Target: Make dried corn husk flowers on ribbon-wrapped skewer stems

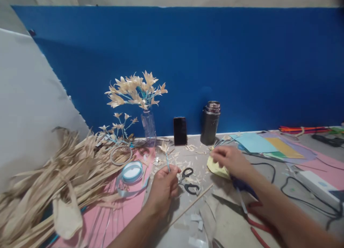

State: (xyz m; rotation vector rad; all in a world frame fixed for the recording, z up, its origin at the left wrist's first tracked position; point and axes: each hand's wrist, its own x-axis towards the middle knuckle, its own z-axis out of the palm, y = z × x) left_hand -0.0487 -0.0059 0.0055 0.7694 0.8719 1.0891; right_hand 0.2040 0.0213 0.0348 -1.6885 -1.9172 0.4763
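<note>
My left hand (164,186) pinches the thin blue-wrapped stem of a small cream flower (164,147), held upright above the table. Just right of that hand lie black-handled scissors (191,188), their blades partly hidden behind my fingers. My right hand (228,158) hovers over a yellow piece (217,168) that looks like paper. Its fingers are bent downward and smeared by motion, so whether they hold anything is unclear. Beneath my right forearm are larger scissors with red handles (259,224). A roll of blue ribbon (131,172) rests on pink paper to the left.
Dried husks (34,190) heap up on the left. At the back stand a clear vase (148,128) of cream flowers, a phone (180,131) and a dark flask (210,123). Coloured sheets (255,142), black cables (303,201) and a white power strip (317,187) lie right.
</note>
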